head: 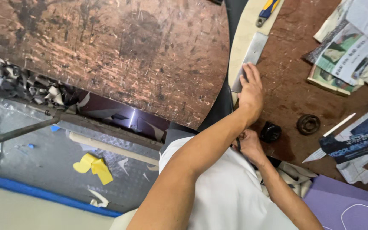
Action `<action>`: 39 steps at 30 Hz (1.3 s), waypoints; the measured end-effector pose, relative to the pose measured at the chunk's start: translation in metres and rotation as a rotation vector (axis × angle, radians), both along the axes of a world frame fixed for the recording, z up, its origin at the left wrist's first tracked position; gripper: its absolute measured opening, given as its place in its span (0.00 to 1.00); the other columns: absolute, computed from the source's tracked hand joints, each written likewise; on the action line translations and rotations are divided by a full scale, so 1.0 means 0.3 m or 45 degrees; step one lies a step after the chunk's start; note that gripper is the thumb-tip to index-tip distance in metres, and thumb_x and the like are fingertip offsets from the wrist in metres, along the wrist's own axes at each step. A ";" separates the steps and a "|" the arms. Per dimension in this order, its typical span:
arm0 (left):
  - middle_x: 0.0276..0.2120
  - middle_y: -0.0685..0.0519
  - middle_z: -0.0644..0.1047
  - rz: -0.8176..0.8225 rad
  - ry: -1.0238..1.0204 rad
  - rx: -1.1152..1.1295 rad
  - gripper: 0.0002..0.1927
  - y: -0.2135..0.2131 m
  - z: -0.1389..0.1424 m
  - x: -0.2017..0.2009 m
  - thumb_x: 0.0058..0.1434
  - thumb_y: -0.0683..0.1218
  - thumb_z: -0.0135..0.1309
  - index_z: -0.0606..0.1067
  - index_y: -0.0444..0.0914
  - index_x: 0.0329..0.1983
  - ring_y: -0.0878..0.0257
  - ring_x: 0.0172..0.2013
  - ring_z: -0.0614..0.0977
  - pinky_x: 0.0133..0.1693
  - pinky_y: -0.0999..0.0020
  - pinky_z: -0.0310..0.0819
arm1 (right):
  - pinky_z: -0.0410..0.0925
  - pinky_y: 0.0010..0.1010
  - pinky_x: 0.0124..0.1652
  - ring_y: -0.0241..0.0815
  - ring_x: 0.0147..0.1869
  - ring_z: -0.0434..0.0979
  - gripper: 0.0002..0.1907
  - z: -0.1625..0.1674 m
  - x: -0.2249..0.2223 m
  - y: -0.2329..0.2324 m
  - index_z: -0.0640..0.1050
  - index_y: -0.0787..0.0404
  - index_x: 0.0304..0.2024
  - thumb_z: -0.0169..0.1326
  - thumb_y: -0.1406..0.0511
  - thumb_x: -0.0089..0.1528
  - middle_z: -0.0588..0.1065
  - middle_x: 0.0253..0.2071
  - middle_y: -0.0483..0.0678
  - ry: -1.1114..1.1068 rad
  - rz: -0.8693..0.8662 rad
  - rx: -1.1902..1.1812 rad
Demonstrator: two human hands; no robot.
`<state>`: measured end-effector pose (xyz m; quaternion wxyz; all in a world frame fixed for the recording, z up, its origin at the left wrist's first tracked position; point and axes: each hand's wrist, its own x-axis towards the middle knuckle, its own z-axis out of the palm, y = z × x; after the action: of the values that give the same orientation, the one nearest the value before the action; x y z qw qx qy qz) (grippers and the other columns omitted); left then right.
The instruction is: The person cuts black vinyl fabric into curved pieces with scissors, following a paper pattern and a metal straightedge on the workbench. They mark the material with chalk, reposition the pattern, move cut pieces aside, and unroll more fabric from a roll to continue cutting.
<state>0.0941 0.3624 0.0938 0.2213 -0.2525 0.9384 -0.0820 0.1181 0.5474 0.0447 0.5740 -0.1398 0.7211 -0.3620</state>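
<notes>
Evidently the left hand (250,90) pressed flat on the metal blade (249,59), whose long axis ran away beyond its fingertips; the right hand (247,145), nearer the body, pinched something dark.

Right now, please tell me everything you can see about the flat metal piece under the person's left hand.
The flat metal piece is a narrow grey strip, dull and slightly shiny. It lies flat and slanted on a pale curved board, beside the round scratched brown table top. The left hand presses on its lower end and hides that part. Its upper end points toward a blue and yellow tool handle.
</notes>
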 end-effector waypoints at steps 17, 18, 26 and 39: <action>0.67 0.23 0.59 -0.120 0.007 0.035 0.34 -0.033 0.014 -0.007 0.47 0.31 0.61 0.73 0.30 0.62 0.27 0.65 0.65 0.56 0.54 0.74 | 0.66 0.24 0.24 0.31 0.23 0.72 0.07 0.012 -0.029 -0.043 0.78 0.66 0.32 0.64 0.71 0.56 0.76 0.24 0.43 -0.015 -0.006 -0.048; 0.67 0.23 0.59 -0.127 0.001 0.033 0.33 -0.034 0.015 -0.008 0.47 0.31 0.60 0.73 0.30 0.61 0.27 0.65 0.65 0.56 0.54 0.75 | 0.65 0.24 0.24 0.32 0.22 0.72 0.07 0.016 -0.030 -0.046 0.78 0.67 0.32 0.64 0.71 0.56 0.75 0.23 0.44 -0.017 0.001 -0.036; 0.66 0.23 0.60 -0.114 0.006 -0.001 0.32 -0.034 0.000 -0.027 0.50 0.34 0.60 0.73 0.30 0.61 0.27 0.64 0.65 0.54 0.53 0.75 | 0.63 0.24 0.23 0.31 0.22 0.70 0.07 0.024 -0.024 -0.063 0.79 0.66 0.33 0.64 0.70 0.56 0.77 0.25 0.43 -0.127 -0.067 -0.032; 0.66 0.23 0.59 -0.146 0.053 0.102 0.24 -0.077 -0.011 -0.049 0.66 0.48 0.44 0.73 0.33 0.62 0.26 0.64 0.65 0.56 0.50 0.75 | 0.63 0.27 0.23 0.32 0.22 0.69 0.07 -0.041 -0.016 -0.100 0.77 0.67 0.25 0.62 0.72 0.57 0.73 0.21 0.44 -0.016 -0.096 0.079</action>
<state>0.0793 0.3393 0.0905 0.2067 -0.1910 0.9582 -0.0516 0.1132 0.5174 0.0324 0.5686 -0.0923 0.7329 -0.3619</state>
